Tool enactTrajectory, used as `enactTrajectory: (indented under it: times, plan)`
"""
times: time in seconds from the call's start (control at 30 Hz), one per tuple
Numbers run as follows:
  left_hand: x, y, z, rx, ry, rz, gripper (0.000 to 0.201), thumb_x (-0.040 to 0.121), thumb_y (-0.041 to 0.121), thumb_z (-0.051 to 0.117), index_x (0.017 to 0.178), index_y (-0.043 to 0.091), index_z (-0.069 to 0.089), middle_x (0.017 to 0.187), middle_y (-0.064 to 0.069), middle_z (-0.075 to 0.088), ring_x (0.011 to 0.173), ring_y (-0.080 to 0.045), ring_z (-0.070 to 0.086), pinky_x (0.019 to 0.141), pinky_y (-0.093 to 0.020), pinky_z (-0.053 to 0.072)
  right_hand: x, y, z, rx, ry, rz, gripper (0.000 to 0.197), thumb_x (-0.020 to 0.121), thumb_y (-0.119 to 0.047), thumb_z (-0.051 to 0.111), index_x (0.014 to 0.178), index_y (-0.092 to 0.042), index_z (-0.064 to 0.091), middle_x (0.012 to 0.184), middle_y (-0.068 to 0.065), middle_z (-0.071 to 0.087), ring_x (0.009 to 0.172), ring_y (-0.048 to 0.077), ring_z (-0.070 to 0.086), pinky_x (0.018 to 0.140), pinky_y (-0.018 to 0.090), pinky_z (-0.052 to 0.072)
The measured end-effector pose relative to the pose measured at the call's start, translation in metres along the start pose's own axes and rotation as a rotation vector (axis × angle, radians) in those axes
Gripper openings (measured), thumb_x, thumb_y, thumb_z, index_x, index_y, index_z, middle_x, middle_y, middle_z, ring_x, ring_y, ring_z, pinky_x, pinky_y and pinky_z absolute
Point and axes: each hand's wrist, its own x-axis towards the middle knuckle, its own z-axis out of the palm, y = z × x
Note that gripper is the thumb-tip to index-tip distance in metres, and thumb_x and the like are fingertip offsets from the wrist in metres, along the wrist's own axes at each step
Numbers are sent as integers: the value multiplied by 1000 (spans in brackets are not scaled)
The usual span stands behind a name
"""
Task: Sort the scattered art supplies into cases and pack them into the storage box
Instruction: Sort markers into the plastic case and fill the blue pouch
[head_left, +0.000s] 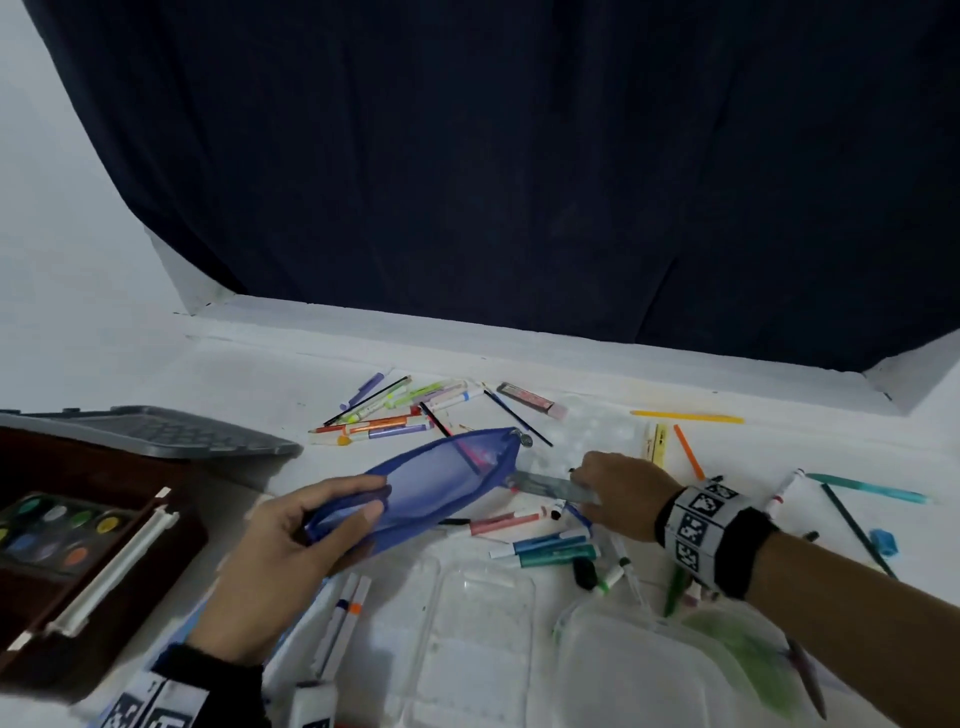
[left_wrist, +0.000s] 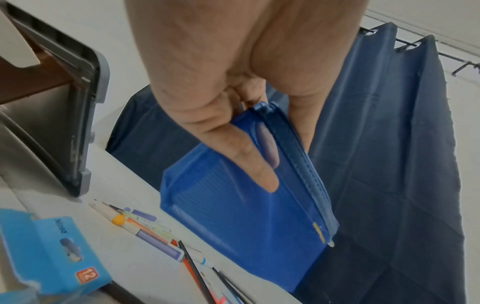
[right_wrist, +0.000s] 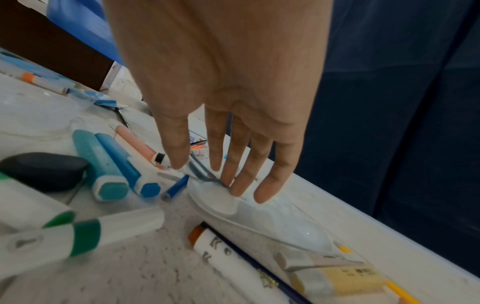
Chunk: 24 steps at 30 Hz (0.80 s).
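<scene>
My left hand (head_left: 374, 502) grips one end of a blue mesh pencil case (head_left: 447, 483), thumb on one side of its mouth and fingers on the other, so it gapes above the table. In the left wrist view the left hand (left_wrist: 249, 156) pinches the blue case (left_wrist: 246, 216) beside its zip. My right hand (head_left: 587, 483) reaches down just right of the case. Its straight fingers (right_wrist: 221, 176) touch thin grey pencils (right_wrist: 200, 170) lying on the white table. In the head view those pencils (head_left: 550, 488) are a blurred grey streak by the case's far end.
Teal and blue markers (head_left: 550, 551) and several pens lie around my right hand, with another pile (head_left: 395, 410) further back. Clear plastic cases (head_left: 478, 623) sit at the near edge. A paint set (head_left: 57, 530) and grey lid (head_left: 156, 431) are at left. A dark curtain hangs behind.
</scene>
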Motion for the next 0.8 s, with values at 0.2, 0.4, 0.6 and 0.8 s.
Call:
enactTrajectory:
  times: [0.2, 0.4, 0.6, 0.8]
  plan:
    - [5, -9, 16, 4, 20, -53, 25, 94, 7, 60, 100, 20, 80, 112, -2, 75, 109, -17, 69, 80, -36, 61, 9, 2, -1, -44, 44, -13, 19, 94, -21, 52, 112, -17, 58, 115, 3, 54, 107, 25, 58, 78, 33, 45]
    - [11, -9, 10, 68, -13, -36, 30, 88, 3, 67, 109, 22, 78, 117, 0, 73, 111, -22, 68, 84, -43, 61, 18, 7, -7, 134, 45, 97, 16, 88, -4, 47, 85, -16, 56, 93, 5, 55, 87, 25, 59, 70, 29, 45]
    - [21, -11, -12, 126, -49, 1, 39, 74, 18, 76, 112, 26, 77, 115, 2, 74, 112, -19, 68, 97, -48, 54, 5, 11, -32, 547, 378, 202, 21, 86, 2, 51, 83, -15, 64, 86, 1, 65, 80, 21, 62, 62, 16, 42]
    - [31, -7, -26, 198, -147, -1, 47, 72, 11, 81, 118, 20, 73, 116, 6, 74, 115, -11, 66, 104, -39, 50, -21, -53, -60, 497, 669, -223, 19, 91, -4, 62, 98, -17, 74, 91, -7, 69, 82, 10, 60, 76, 20, 47]
